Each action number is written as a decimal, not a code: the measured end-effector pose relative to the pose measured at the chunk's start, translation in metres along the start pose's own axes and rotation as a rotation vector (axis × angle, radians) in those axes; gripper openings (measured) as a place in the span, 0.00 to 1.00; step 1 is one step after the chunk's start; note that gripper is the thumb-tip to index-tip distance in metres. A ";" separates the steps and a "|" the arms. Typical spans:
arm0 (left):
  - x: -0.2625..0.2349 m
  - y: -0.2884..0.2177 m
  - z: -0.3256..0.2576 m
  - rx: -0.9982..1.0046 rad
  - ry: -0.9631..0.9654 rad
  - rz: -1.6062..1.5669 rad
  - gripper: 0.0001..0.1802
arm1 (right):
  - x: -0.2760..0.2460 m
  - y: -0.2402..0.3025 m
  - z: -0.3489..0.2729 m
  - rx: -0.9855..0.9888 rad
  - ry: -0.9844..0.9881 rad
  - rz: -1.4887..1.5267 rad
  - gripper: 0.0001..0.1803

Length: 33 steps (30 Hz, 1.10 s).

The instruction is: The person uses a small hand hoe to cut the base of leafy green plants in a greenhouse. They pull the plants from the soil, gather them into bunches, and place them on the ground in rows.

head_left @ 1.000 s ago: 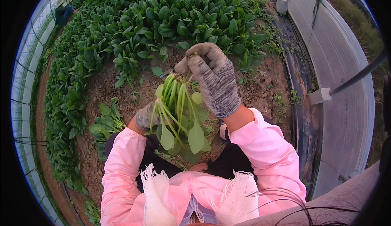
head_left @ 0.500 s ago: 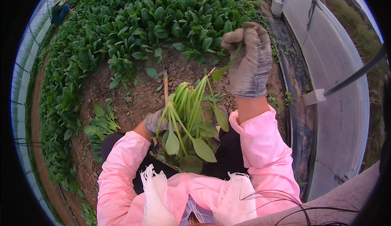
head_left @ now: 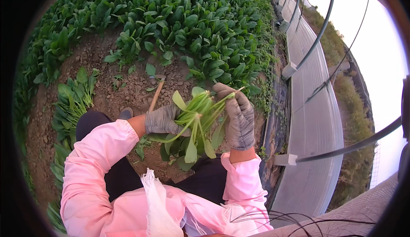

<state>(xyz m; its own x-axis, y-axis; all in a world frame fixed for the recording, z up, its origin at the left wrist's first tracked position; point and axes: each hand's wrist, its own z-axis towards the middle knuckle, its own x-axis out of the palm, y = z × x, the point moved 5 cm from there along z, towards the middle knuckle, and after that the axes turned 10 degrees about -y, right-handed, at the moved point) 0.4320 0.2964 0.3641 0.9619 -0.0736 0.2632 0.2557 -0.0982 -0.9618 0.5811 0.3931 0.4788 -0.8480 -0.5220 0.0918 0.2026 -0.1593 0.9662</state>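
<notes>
A loose bunch of leafy greens (head_left: pixel 200 119), probably spinach, hangs over my lap with its pale stems and roots upward and its leaves drooping. My gloved left hand (head_left: pixel 163 120) grips it from the left side, the fingers partly hidden behind the stems. At the bunch's right, my gloved right hand (head_left: pixel 235 113) has thumb and fingers pinched on stems near the root ends. On the soil just beyond my left hand lies a hand tool with a wooden handle (head_left: pixel 156 93); its grey head is partly visible.
Dense rows of growing greens (head_left: pixel 192 27) fill the ground ahead. A pile of picked greens (head_left: pixel 76 98) lies on the bare soil (head_left: pixel 106 87) by my left knee. To the right stand a plastic greenhouse wall (head_left: pixel 314 130) and curved metal poles (head_left: pixel 350 145) set in white blocks.
My right hand has come down from above and now touches the bunch's stems. The bunch has tilted in my left hand. The view has swung toward the right.
</notes>
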 end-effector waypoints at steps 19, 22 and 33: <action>-0.008 -0.055 -0.006 0.437 -0.410 0.018 0.32 | 0.021 0.001 -0.007 -0.295 -0.235 -0.315 0.22; -0.007 -0.048 0.006 0.445 -0.561 0.269 0.32 | 0.049 -0.016 -0.008 -0.235 -0.207 0.060 0.26; 0.006 -0.073 0.009 0.653 -0.700 0.922 0.33 | 0.059 -0.022 -0.004 -0.247 -0.182 0.078 0.59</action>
<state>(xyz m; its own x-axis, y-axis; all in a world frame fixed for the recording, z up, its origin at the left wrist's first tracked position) 0.4202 0.3116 0.4358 0.6033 0.6868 -0.4054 -0.7028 0.2175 -0.6773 0.5288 0.3629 0.4622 -0.8941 -0.3861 0.2268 0.3650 -0.3352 0.8686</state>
